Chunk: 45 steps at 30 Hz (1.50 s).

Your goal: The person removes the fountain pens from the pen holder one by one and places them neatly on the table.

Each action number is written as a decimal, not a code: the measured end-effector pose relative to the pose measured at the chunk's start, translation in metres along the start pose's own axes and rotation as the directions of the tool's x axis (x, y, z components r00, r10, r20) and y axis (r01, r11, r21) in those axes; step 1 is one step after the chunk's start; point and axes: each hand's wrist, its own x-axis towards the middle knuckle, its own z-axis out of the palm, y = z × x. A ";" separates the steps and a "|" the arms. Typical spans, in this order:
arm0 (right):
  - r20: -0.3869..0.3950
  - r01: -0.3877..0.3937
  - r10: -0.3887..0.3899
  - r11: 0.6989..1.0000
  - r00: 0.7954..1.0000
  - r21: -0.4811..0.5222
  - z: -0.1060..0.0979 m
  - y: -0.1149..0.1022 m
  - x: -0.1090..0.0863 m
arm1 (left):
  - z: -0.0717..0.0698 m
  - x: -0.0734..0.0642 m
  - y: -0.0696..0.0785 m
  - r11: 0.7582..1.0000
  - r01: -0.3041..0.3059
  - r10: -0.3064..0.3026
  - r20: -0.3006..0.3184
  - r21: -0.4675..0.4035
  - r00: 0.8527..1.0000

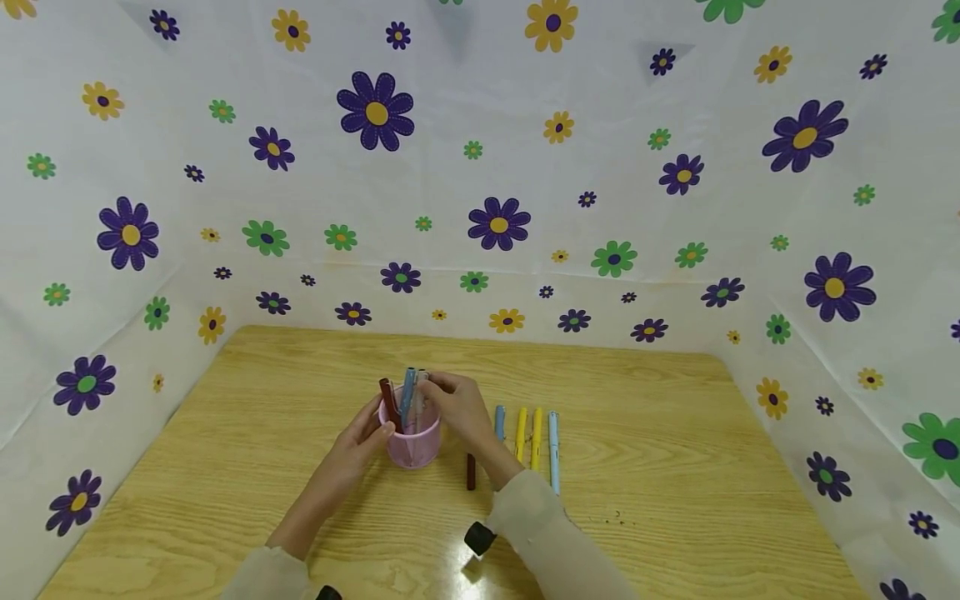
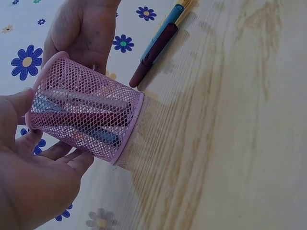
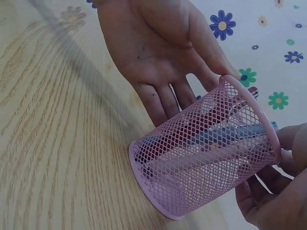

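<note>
A pink mesh pen holder [image 1: 414,451] stands on the table. My left hand [image 1: 356,442] grips its side, thumb at the rim and fingers around the mesh. Inside lean a dark red pen [image 1: 389,402], a blue pen [image 1: 407,395] and a pale, see-through pen [image 1: 420,402]. At the holder's right side, my right hand [image 1: 461,410] pinches the upper end of the pale pen. Through the mesh [image 3: 206,148], the right wrist view shows the pens slanting, their lower ends near the base.
Right of the holder lie a dark red pen [image 1: 471,473], a blue pen [image 1: 500,422], two yellow pens [image 1: 537,433] and a light blue pen [image 1: 554,450], some partly behind my right arm. A flower-print cloth [image 1: 450,175] borders the wooden table [image 1: 675,467] at back and sides.
</note>
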 end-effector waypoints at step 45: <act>-0.211 0.130 -0.031 0.868 0.977 0.479 -0.128 -0.017 -0.040 | -0.001 0.002 -0.001 1.000 0.002 -0.002 0.003 0.002 1.000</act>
